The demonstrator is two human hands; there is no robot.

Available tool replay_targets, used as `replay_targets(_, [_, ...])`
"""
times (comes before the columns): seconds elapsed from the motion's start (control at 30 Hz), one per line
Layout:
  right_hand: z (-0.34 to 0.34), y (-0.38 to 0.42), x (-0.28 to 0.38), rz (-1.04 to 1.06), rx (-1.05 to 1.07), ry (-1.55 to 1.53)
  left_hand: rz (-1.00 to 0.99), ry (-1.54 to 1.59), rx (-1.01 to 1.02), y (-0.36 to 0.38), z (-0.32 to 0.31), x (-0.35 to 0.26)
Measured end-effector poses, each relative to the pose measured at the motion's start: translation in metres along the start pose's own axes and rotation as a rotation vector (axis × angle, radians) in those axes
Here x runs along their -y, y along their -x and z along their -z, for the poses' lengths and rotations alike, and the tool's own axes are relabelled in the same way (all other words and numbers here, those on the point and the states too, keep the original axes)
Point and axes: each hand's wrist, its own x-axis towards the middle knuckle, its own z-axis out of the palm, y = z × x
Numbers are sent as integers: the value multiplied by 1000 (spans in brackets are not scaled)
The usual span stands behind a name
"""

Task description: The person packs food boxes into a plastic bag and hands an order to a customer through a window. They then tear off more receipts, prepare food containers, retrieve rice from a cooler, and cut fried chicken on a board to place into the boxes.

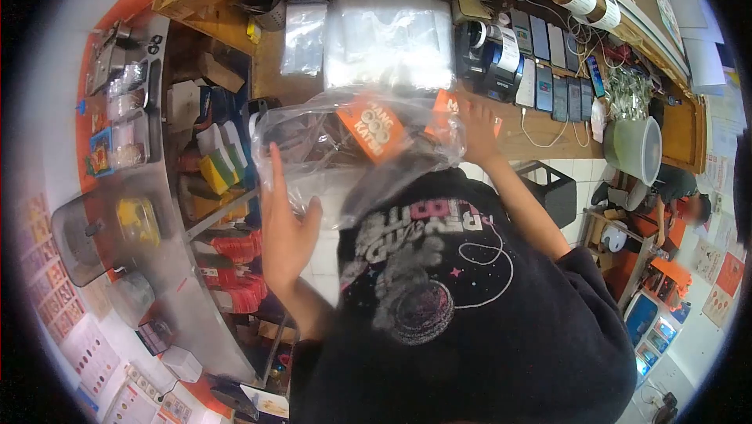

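A clear plastic bag (pixel 313 122) is spread open between my hands, in front of my chest. An orange box with white lettering (pixel 370 126) shows through the bag's film, tilted. My left hand (pixel 284 228) is at the bag's left side, fingers stretched out and thumb apart, touching the film. My right hand (pixel 479 136) is wrapped round a second orange box (pixel 443 113) at the bag's right end; its fingers cover part of that box.
Stacked clear bags (pixel 388 40) lie at the back of the wooden counter (pixel 270 56). Right of them are a black printer (pixel 489 60), several phones (pixel 540 39) and cables. A clear tub (pixel 634 150) stands far right, near another person (pixel 674 185). Left is a metal table (pixel 141 212).
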Motion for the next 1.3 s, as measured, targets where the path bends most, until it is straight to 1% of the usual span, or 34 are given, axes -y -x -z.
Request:
replay_targets(0.03, [5, -5, -2, 9, -7, -4, 1, -7, -10, 0, 1, 0])
replay_targets(0.1, [28, -13, -13, -131, -90, -153, 73, 45, 62, 1, 3, 1])
replay_targets(0.13, [49, -14, -27, -176, -71, -232, 88, 44, 42, 1, 5, -2])
replay_targets(0.17, [80, -13, -34, -219, -48, -310, 141, 124, 61, 1, 7, -8])
replay_targets(0.2, [131, -6, -19, -274, 24, -416, 195, 205, 81, 1, 10, -12])
replay_targets(0.23, [169, 0, -9, -258, 3, -499, 209, 242, 93, 0, 12, -16])
replay_targets(0.27, [193, 3, -12, -242, 29, -466, 228, 240, 84, 1, 11, -16])
replay_targets(0.3, [224, 8, 2, -188, 79, -532, 167, 224, 79, 2, 9, -15])
replay_targets(0.33, [261, 12, 28, -216, 243, -595, 102, 206, 79, 4, 7, -13])
replay_targets(0.37, [284, 11, 53, -184, 353, -564, 74, 116, 81, 6, 3, -6])
replay_targets(0.4, [294, 9, 76, -152, 458, -530, 76, 111, 80, 7, 4, -7])
replay_targets(0.47, [281, -11, 111, 192, 555, -281, 122, 191, 141, 8, 3, -10])
replay_targets(0.53, [248, -31, 173, 251, 719, -74, 101, 169, 152, 9, -1, -6])
replay_targets(0.57, [214, -42, 190, 298, 780, -171, 53, 167, 118, 10, -3, -5])
replay_targets(0.6, [158, -61, 207, 249, 891, -155, 5, 166, 82, 11, -5, -5])
replay_targets(0.63, [105, -75, 227, 300, 827, -105, 6, 173, 80, 12, -7, -6])
replay_targets(0.67, [62, -83, 244, 350, 761, -57, 50, 213, 79, 12, -7, -7])
replay_targets(0.7, [32, -84, 259, 281, 641, -94, 90, 250, 76, 11, -7, -8])
replay_targets(0.73, [7, -82, 267, 214, 522, -131, 90, 250, 73, 11, -9, -7])
replay_targets(0.77, [-22, -77, 264, 214, 524, -133, 30, 283, 19, 12, -12, -4])
replay_targets(0.8, [-50, -74, 260, 355, 355, 42, -31, 316, -36, 11, -14, -1])
replay_targets(0.83, [-57, -69, 258, 492, 188, 217, -25, 318, -33, 12, -13, 0])
replay_targets(0.87, [-63, -72, 252, 491, 198, 221, -3, 345, -51, 12, -14, 1])
replay_targets(0.93, [-55, -81, 239, 181, 546, -258, 18, 380, -59, 16, -17, 6])
replay_targets(0.97, [-66, -84, 232, 175, 540, -257, -26, 374, -69, 15, -19, 15])
replay_targets(1.0, [-69, -80, 231, 285, 466, -229, -71, 365, -75, 14, -18, 19])
replay_targets(1.03, [-71, -79, 229, 395, 392, -198, -76, 366, -71, 16, -16, 20])
replay_targets(1.07, [-72, -76, 223, 389, 390, -198, -21, 322, -78, 19, -12, 18])
replay_targets(1.1, [-17, -61, 233, 422, 515, -109, 30, 279, -83, 20, -9, 17])
replay_targets(1.13, [28, -52, 237, 451, 641, -18, 23, 288, -76, 20, -6, 18])
replay_targets(1.2, [75, -45, 195, 853, 723, -410, -28, 161, -23, 20, 0, 24])
replay_targets(1.23, [122, -39, 179, 667, 971, -754, -47, 102, -58, 20, 2, 25])
replay_targets(1.27, [159, -32, 158, 447, 1191, -1104, -55, 110, -49, 22, 4, 27])
replay_targets(1.3, [170, -33, 123, 373, 1081, -1296, -16, 157, -32, 23, 6, 29])
